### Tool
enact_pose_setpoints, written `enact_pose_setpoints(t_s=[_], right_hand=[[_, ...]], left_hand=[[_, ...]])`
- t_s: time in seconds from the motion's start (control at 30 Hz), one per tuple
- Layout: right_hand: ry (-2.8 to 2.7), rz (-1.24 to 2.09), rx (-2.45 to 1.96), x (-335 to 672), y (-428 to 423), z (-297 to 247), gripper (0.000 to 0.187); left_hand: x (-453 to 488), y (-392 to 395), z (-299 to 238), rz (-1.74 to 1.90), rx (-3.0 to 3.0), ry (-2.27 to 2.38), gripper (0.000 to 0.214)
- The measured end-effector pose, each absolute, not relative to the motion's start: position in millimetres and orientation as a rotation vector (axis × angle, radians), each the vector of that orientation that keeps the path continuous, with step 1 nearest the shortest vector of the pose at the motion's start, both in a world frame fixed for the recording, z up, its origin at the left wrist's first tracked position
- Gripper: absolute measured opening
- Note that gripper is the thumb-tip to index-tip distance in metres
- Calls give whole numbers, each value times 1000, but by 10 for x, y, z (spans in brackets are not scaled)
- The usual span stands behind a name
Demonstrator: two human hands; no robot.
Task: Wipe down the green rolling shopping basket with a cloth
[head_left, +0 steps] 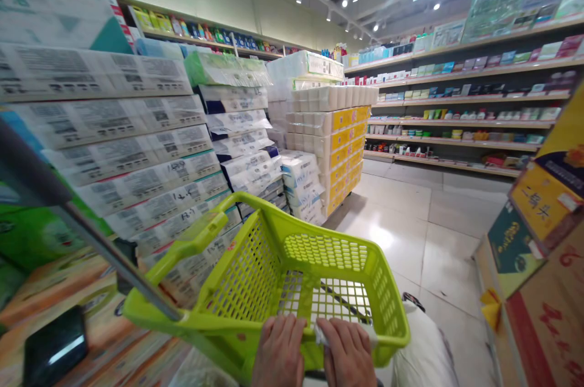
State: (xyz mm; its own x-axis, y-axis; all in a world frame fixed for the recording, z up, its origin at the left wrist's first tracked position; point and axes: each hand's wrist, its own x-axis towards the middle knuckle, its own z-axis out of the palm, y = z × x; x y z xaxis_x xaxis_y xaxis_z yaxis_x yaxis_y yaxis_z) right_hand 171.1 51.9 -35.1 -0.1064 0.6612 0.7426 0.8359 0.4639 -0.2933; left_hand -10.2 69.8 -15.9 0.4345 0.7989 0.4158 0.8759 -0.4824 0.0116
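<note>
Lime-green plastic shopping basket (314, 265) sits directly ahead of both hands, its long axis running away from the person. Left hand (279, 352) and right hand (349, 353) curl closed over its near rim, side by side.

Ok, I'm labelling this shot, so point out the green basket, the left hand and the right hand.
green basket (228, 213), head view, on its raised handle.
left hand (279, 353), head view, on the back of the hand.
right hand (350, 353), head view, on the back of the hand.
</note>
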Motion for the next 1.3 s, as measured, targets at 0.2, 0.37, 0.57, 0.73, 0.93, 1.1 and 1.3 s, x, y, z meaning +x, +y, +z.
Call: enact_pose_setpoints(t_s=[0.2,0.37,0.57,0.73,0.93,1.1,1.3], right_hand=[[-1838,-244,-1313,1720,483,-262,45],[-1780,-258,-1363,1665,473,-205,38],[-1748,-236,-1416,1602,481,-168,36],[-1683,-240,-1421,1537,471,-107,34],[-1676,-215,-1443,1521,486,-90,31],[-1746,-211,-1465,1573,446,-40,31],[-1792,-249,-1500,1655,339,17,30]], left_hand=[[-38,702,-118,-469,-2557,-1510,48],[-35,707,-91,-428,-2612,-1448,52],[-29,703,-5,-457,-2577,-1422,51],[-31,713,86,-445,-2524,-1406,48],[61,644,321,-432,-2466,-1460,41],[145,553,516,-377,-2452,-1503,33],[151,477,593,-282,-2478,-1488,32]])
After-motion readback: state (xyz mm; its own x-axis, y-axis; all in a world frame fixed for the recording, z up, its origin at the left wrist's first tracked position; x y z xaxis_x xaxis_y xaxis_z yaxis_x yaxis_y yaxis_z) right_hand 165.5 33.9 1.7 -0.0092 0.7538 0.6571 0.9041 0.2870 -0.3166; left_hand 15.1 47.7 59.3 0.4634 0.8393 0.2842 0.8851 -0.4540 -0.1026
